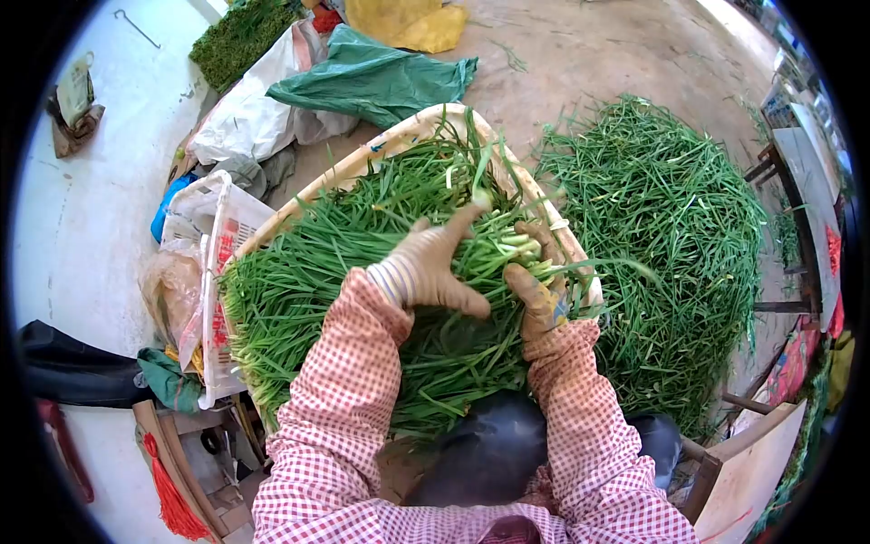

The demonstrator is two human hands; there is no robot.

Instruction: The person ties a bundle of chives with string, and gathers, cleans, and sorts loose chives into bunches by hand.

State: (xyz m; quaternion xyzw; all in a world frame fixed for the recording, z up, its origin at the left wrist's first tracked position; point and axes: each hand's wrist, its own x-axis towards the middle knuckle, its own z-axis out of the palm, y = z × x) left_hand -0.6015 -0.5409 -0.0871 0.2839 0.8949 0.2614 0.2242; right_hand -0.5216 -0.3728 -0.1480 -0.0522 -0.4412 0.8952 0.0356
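Head view: a loose bunch of green stalks (512, 249) lies inside the basket near its right-hand side, its pale ends gathered between the two gloved hands. The left hand (430, 263) is spread over the greens, thumb well apart from the fingers. The right hand (542, 299) has its thumb and fingers to either side of the stalk ends; whether it truly grips them, I cannot tell. The hands are near each other but apart.

The step looks like gathering and evening up a handful among the layered greens. I would judge that the next move calls for closing both hands around the bunch, keeping the pale ends level, and laying it alongside the others without stray leaves crossing.

Around the bunch, leafy greens fill the basket (547, 210), and a few blades reach over its rim. Just beyond, to the right, a large loose pile of greens (671, 272) lies on the floor. A white plastic crate (214, 218) stands by the basket's left side, and a green sack (372, 77) lies past its far end.
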